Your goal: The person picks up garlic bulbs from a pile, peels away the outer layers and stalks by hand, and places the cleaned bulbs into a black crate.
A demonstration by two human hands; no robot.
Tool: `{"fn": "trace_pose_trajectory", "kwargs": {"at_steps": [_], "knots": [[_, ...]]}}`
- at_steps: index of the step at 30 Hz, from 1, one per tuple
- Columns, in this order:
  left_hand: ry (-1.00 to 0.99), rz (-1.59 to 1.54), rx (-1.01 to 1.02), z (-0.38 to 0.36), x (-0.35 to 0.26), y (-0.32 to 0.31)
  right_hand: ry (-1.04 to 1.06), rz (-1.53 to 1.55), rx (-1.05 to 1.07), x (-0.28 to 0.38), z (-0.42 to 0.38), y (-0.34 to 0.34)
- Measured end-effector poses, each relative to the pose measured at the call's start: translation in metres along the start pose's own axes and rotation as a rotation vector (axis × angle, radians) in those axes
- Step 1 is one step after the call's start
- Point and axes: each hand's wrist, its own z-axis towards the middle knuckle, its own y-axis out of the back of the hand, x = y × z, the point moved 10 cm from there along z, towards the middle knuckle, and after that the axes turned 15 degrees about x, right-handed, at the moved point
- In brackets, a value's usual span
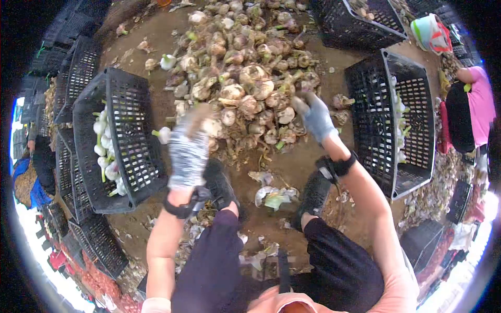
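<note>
A heap of dirty garlic bulbs (245,78) with dry stems lies on the ground in front of me. My left hand (189,151), in a striped grey glove, reaches to the heap's near left edge. Its fingertips are smeared by motion, so any grip is hidden. At the right edge of the heap is my right hand (317,119), in a grey glove with stained fingertips; its fingers stretch toward the bulbs and look apart, with nothing visible in them. A cleaner white garlic bulb (164,135) sits just left of my left hand.
A black crate (136,130) with white garlic stands at left, another black crate (412,83) with garlic at right. A third crate (360,28) is behind it. Peeled skins (276,198) litter the ground between my shoes. A person in a pink top (480,104) is at far right.
</note>
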Motion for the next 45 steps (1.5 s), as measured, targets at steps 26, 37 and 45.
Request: {"fn": "trace_pose_trajectory", "kwargs": {"at_steps": [26, 37, 45], "knots": [[0.053, -0.863, 0.416, -0.001, -0.029, -0.131, 0.095, 0.573, 0.391, 0.010, -0.092, -0.011], [0.347, -1.349, 0.470, -0.021, -0.004, -0.161, -0.287, -0.676, 0.552, -0.021, -0.102, -0.045], [0.101, -0.847, 0.417, -0.009, -0.031, -0.145, 0.084, 0.327, 0.117, 0.026, -0.070, -0.031]]}}
